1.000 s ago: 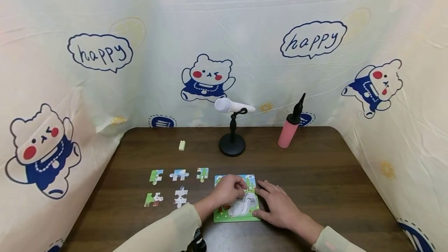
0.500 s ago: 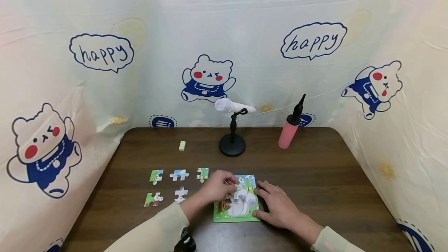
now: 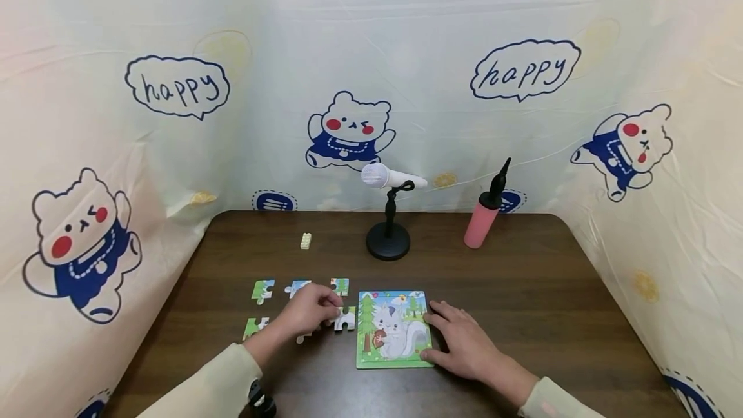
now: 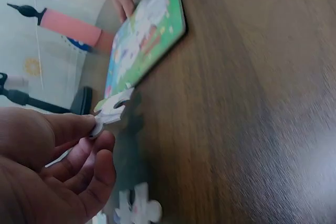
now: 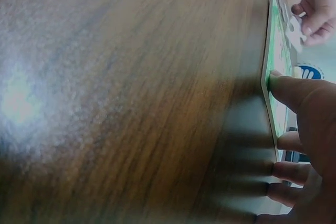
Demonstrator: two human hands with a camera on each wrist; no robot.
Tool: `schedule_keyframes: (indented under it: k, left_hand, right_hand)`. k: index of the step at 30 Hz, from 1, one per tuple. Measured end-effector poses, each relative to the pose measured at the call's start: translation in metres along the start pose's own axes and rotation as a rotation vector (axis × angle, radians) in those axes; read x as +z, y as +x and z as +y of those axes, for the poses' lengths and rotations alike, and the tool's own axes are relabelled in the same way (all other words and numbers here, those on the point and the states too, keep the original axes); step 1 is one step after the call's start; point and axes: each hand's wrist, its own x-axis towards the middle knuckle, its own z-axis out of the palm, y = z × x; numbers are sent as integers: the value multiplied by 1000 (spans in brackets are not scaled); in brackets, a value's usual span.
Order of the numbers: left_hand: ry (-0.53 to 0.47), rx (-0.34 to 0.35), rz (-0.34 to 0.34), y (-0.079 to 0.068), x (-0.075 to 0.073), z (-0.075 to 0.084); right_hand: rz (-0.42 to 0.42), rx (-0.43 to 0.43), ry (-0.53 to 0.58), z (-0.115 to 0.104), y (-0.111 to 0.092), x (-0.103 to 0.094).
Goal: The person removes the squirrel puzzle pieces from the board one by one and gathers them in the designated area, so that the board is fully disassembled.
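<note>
My left hand (image 3: 306, 311) pinches a white-and-green jigsaw puzzle piece (image 3: 345, 320) between thumb and fingers, just left of the puzzle board. In the left wrist view the puzzle piece (image 4: 113, 107) is tilted and held above the table. The square puzzle board (image 3: 395, 364) has a green border and a picture of a white squirrel holding an acorn. At its right edge rests my right hand (image 3: 461, 339), fingers spread. The right wrist view shows that thumb (image 5: 283, 85) on the board's edge. One loose piece (image 3: 304, 338) is partly hidden under my left hand.
Other loose pieces lie left of the board: a green one (image 3: 263, 291), a blue one (image 3: 298, 286), a tree one (image 3: 341, 285) and a lower green one (image 3: 253, 327). Farther back stand a cream toy brick (image 3: 306, 241), a microphone on a stand (image 3: 387, 241) and a pink hand pump (image 3: 480, 226).
My left hand has moved left from over the board to the loose pieces, bringing the pinched piece off the board and uncovering the squirrel picture. My right hand stays at the board's edge.
</note>
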Motion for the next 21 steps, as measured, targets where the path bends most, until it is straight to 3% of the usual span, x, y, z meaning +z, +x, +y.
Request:
schedule_keyframes:
  k: [12, 21]
  left_hand:
    - [282, 85, 83, -1, 4, -6]
    - [375, 96, 76, 1, 9, -2]
  right_hand:
    - [-6, 15, 33, 4, 0, 2]
    - [-12, 23, 16, 5, -1, 0]
